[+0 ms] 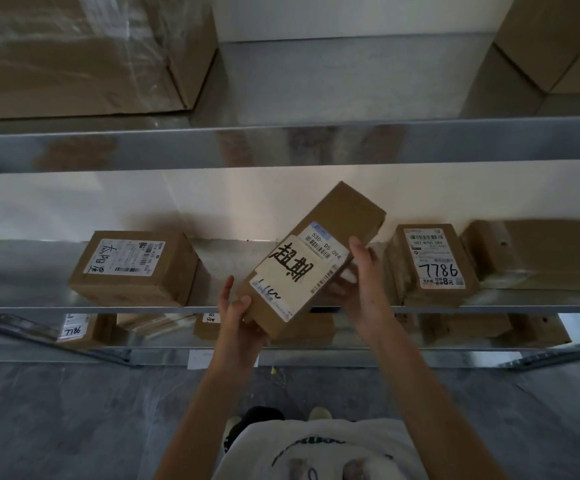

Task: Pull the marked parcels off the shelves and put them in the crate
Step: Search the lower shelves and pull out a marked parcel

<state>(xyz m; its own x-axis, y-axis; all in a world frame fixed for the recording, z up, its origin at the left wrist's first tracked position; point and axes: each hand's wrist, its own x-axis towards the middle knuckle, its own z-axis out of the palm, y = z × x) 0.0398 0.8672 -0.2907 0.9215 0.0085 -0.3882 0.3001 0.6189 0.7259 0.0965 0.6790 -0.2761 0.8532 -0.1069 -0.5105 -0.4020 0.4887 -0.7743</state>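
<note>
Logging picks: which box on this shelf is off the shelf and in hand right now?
The long box with bold black characters on its label, tilted and held by the left hand and right hand. The 7786 box rests on the shelf.

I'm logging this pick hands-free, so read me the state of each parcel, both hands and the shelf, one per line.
Held parcel: lifted off the shelf, tilted, black handwriting on its label.
Left hand: gripping its near lower corner.
Right hand: gripping its right side.
7786 parcel: resting on shelf, untouched.
Left parcel: resting on shelf, label up.
Shelf: holding parcels.
</note>
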